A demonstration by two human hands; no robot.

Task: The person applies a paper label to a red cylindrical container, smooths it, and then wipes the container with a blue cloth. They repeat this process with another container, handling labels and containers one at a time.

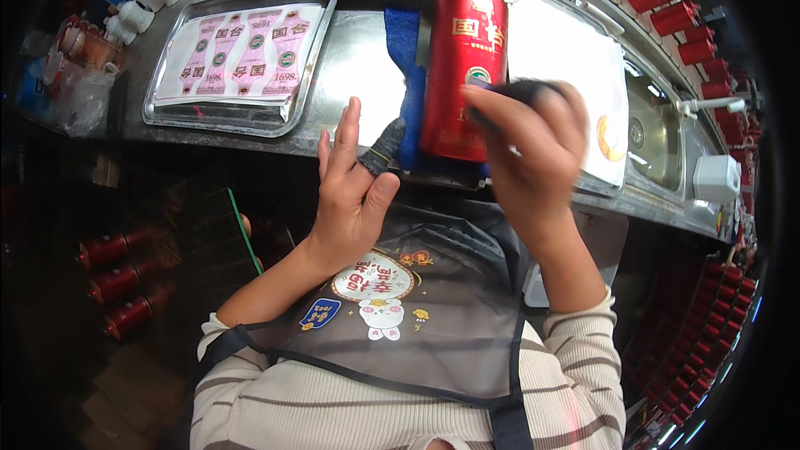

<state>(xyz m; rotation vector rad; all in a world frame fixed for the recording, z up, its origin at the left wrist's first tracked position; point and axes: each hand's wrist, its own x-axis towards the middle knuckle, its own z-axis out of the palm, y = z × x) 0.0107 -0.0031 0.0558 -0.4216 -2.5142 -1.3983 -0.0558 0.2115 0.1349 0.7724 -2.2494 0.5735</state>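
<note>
A red bottle (pixel 444 92) with gold markings and a round green emblem lies on a blue cloth (pixel 403 42) on the metal worktop, its neck pointing away from me. Over the bottle's lower right side is my right hand (pixel 537 137), smeared by motion, its fingers bent together at the label. Something dark shows at those fingers; whether it is a finger cover or a held thing, I cannot make out. To the left of the bottle's base, my left hand (pixel 350 187) is raised with fingers apart and holds nothing. A dark wrap (pixel 382 148) covers one of its fingers.
At the left, a metal tray (pixel 293 119) bears a sheet of pink labels (pixel 242 50). White paper (pixel 571 75) lies right of the bottle, beside a sink (pixel 654 129). Rows of red bottles (pixel 700 333) stand at the far right; white jars (pixel 133 17) stand back left.
</note>
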